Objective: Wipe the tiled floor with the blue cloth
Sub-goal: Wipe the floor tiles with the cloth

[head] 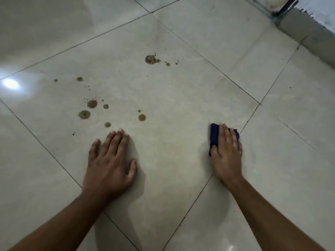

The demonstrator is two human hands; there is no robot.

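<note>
A folded dark blue cloth (214, 134) lies on the pale glossy tiled floor (181, 98) near the right corner of the large centre tile. My right hand (226, 153) lies flat on top of the cloth, covering most of it. My left hand (110, 163) rests palm down on the bare tile, fingers slightly apart, holding nothing. Several brown stains mark the tile: a cluster (90, 109) just beyond my left hand, one spot (142, 117) further right, and a larger splat (151, 59) farther away.
Dark grout lines cross the floor diagonally. A grey skirting and wall base (308, 35) run along the top right corner, with a dark upright frame (286, 6) beside it. A bright light glare (10, 83) reflects off the floor at the left.
</note>
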